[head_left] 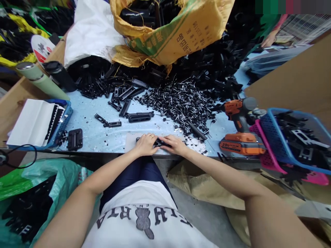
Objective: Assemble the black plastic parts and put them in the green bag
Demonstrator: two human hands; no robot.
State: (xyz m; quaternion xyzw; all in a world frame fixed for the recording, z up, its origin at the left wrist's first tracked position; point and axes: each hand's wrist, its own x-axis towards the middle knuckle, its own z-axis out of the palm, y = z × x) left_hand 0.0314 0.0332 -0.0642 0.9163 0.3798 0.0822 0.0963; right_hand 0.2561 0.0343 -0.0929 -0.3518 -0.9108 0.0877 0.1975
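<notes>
At the front edge of the table, my left hand (147,144) and my right hand (173,144) meet over a long black plastic part (159,142). The fingers of both are closed on it, and they hide most of its shape. Beneath lies a pale sheet (130,142). Just beyond my hands rests a black bracket-like assembly (140,117). Two linked black pieces (112,124) lie to its left. A big heap of small black-headed pins (181,100) spreads to the right, and a dark rod (196,130) lies at its near edge.
An orange cordless drill (241,127) stands at right beside a blue basket (270,120) of black parts. At left are another blue basket (67,113), a green bottle (42,81) and a black cup (60,75). A yellow sack (178,38) bounds the back. Another person's hand (269,38) shows at far right.
</notes>
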